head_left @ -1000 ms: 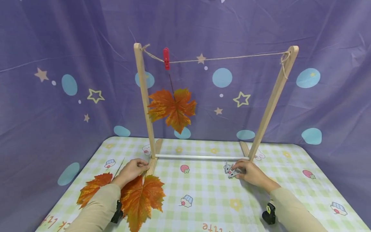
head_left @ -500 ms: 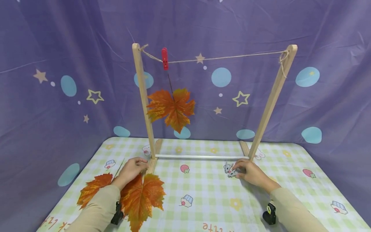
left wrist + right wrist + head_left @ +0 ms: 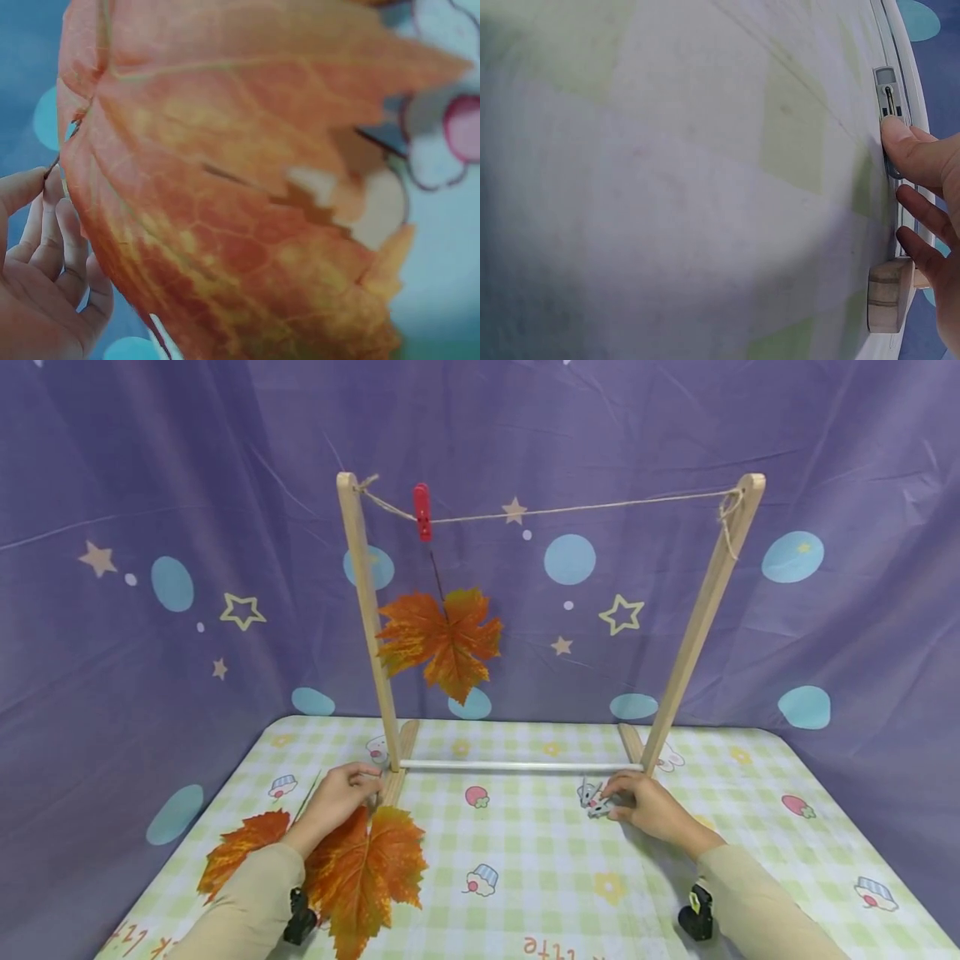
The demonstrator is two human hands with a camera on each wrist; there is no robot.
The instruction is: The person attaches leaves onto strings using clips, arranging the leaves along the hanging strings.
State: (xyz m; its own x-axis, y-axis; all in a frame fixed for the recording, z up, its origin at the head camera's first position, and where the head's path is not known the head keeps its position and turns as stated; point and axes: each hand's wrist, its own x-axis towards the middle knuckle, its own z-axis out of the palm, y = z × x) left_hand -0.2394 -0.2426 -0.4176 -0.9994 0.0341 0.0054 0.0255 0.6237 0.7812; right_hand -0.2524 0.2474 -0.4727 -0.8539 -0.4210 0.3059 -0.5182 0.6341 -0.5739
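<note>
My left hand (image 3: 341,797) pinches the thin stem of an orange-red maple leaf (image 3: 367,872) between thumb and fingertips. That leaf hangs below the hand and fills much of the left wrist view. A second maple leaf (image 3: 243,846) lies on the table, partly behind the left forearm. At the right post's foot, my right hand (image 3: 645,806) pinches a grey clothespin (image 3: 601,808) low over the tabletop. Another grey clothespin (image 3: 587,793) is beside it. In the right wrist view the thumb covers part of the grey clothespin (image 3: 886,81).
A wooden frame (image 3: 367,610) with a white crossbar (image 3: 521,767) stands at the back. A twine line (image 3: 585,510) spans its posts. A red clothespin (image 3: 423,512) on the line holds a maple leaf (image 3: 442,639). A checked cloth (image 3: 540,835) covers the table; a purple curtain (image 3: 637,435) hangs behind.
My left hand has shifted slightly left and up with the leaf it pinches. My right hand has stayed nearly still at the grey clothespins. The view has turned slightly.
</note>
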